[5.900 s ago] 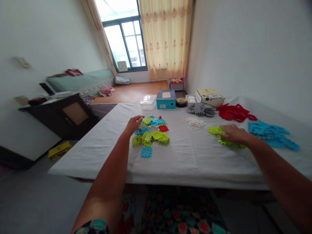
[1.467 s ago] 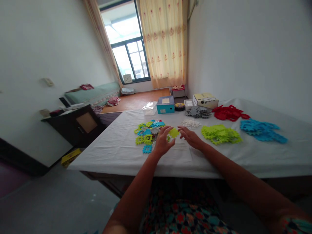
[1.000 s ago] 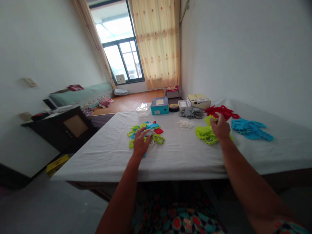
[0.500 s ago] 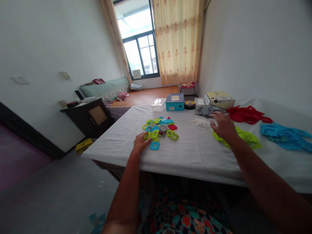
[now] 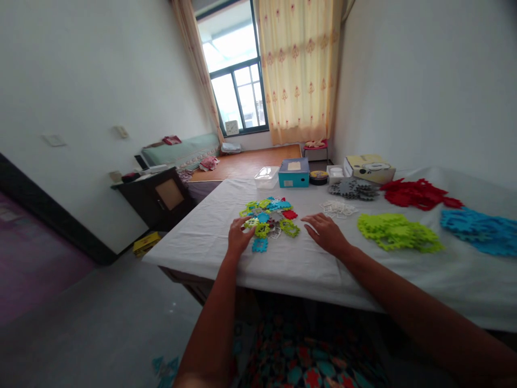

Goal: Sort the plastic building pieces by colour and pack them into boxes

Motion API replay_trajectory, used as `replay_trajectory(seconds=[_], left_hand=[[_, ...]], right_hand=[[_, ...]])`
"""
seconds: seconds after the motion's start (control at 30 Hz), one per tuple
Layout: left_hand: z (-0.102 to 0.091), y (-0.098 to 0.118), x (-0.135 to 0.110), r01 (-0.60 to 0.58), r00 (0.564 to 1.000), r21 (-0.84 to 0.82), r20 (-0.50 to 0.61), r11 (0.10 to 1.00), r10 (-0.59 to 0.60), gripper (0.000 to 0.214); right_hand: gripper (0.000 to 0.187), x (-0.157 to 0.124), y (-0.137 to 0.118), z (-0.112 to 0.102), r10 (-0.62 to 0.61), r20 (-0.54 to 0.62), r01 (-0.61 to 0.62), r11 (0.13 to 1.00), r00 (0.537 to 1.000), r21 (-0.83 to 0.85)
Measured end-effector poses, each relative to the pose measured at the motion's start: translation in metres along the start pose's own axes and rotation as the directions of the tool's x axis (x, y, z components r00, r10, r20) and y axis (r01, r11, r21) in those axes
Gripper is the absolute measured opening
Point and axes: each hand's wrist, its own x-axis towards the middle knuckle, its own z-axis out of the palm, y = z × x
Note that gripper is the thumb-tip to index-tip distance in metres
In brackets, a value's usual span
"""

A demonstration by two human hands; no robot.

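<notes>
A mixed pile of flat notched plastic building pieces in lime green, blue, red, grey and white lies on the white-covered table. At its left edge, my left hand has thumb and fingers closed about a lime-green piece, which looks slightly tilted. My right hand hovers just right of the pile, fingers apart and nothing in them. A single blue square piece lies at the pile's near side. Farther right are sorted heaps: white frames, grey pieces, lime-green pieces, red pieces and blue pieces.
Along the table's far side stand a clear plastic box, a blue box, a round black tin, a small white box and a yellow carton. A dark cabinet stands to the left.
My right hand has moved left from above the grey and green heaps to beside the mixed pile. My left hand stays at the pile's left edge, now around a green piece.
</notes>
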Motion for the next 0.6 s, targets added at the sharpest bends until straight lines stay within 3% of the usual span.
replay_trajectory(seconds=[0.1,0.2,0.27,0.33,0.4,0.47,0.53,0.6], left_hand=[[0.02,0.038,-0.008,-0.152,0.988,-0.069,0.003,0.986,0.153,0.034],[0.051,0.079,-0.024,-0.352,0.931,-0.086,0.068,0.932,0.358,0.04],[0.068,0.099,-0.031,-0.439,0.886,-0.086,0.126,0.894,0.447,0.042],[0.075,0.106,-0.028,-0.496,0.843,-0.089,0.19,0.864,0.504,0.046],[0.068,0.098,-0.011,-0.51,0.833,-0.073,0.209,0.857,0.513,0.046],[0.049,0.074,0.017,-0.445,0.885,0.002,0.154,0.896,0.439,0.034],[0.025,0.038,0.048,-0.273,0.96,0.15,0.11,0.95,0.258,0.03],[0.003,0.0,0.071,-0.031,0.991,0.342,0.135,0.939,-0.016,0.031]], right_hand=[[0.032,0.003,-0.003,0.0,0.119,0.019,-0.12,0.964,0.993,0.238],[0.043,0.006,-0.007,0.004,0.226,0.175,-0.285,0.806,0.958,0.519],[0.047,0.007,-0.003,0.002,0.209,0.246,-0.318,0.731,0.946,0.603],[0.046,0.006,0.01,-0.008,0.222,0.207,-0.302,0.757,0.953,0.579],[0.042,0.002,0.036,-0.028,0.329,0.083,-0.332,0.844,0.941,0.422],[0.04,-0.008,0.071,-0.054,0.463,-0.072,-0.451,0.881,0.883,0.142],[0.04,-0.023,0.112,-0.077,0.54,-0.185,-0.567,0.81,0.821,-0.151],[0.041,-0.041,0.147,-0.093,0.595,-0.232,-0.638,0.71,0.77,-0.297]])
